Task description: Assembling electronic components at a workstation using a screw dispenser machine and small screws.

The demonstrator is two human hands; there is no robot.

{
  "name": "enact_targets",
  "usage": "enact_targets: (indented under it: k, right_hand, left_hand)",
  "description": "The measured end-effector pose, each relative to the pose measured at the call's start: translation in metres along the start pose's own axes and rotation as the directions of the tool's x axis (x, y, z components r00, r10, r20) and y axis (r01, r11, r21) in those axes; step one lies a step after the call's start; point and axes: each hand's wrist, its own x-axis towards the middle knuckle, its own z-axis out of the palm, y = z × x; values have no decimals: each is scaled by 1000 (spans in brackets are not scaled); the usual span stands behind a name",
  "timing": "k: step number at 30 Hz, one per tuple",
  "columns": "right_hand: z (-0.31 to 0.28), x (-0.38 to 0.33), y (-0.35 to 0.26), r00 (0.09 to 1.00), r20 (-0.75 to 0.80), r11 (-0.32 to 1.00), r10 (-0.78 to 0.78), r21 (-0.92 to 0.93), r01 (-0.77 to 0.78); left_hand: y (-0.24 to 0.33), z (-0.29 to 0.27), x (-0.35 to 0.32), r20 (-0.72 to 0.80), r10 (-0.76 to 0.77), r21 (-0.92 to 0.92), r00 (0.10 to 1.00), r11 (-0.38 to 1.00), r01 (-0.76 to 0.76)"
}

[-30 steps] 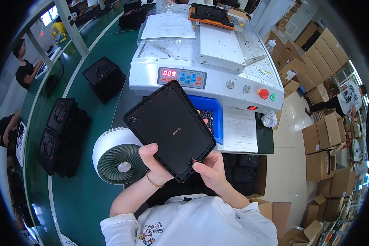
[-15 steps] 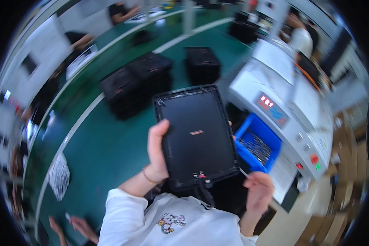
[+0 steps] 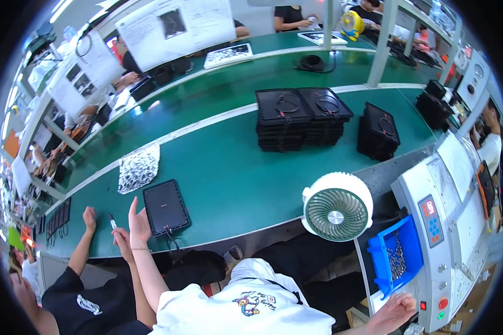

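A flat black rectangular panel (image 3: 166,207) with a raised rim and a short cable at its near edge lies on the green bench, left of the middle. Beside its left edge is my left hand (image 3: 141,228), thumb pointing away from the panel and fingers open; some fingertips are hidden at the panel's edge. My right hand (image 3: 394,312) is low at the right, in front of a blue bin (image 3: 381,262) holding many small metal pieces. Its fingers are curled together, and whatever they hold is too small to make out.
Stacks of black panels (image 3: 302,125) stand at the back, with another stack (image 3: 378,131) further right. A white round fan (image 3: 338,206) is at the bench edge. A grey machine (image 3: 436,240) stands right. At left, a co-worker's hand (image 3: 121,237) holds a marker near a patterned sheet (image 3: 139,168).
My view has swung left. The black panel has gone from my left hand's grasp in front of me down onto the bench at the left. My right hand has moved away from it.
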Motion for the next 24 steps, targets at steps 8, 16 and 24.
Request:
enact_targets:
  k: [8,16,24]
  right_hand:
    - [6,9,0,991,4,806,-137,-581,114]
    - [59,36,5,998,56,529,21,-848,36]
    - [60,33,12,988,142,477,-58,-866,153]
  left_hand:
    - [18,63,9,-166,616,823,770,517,-236]
    - [-112,347,48,798,-250,536,548,711,-455]
    - [-331,506,202,732,50,626,680,344,-700]
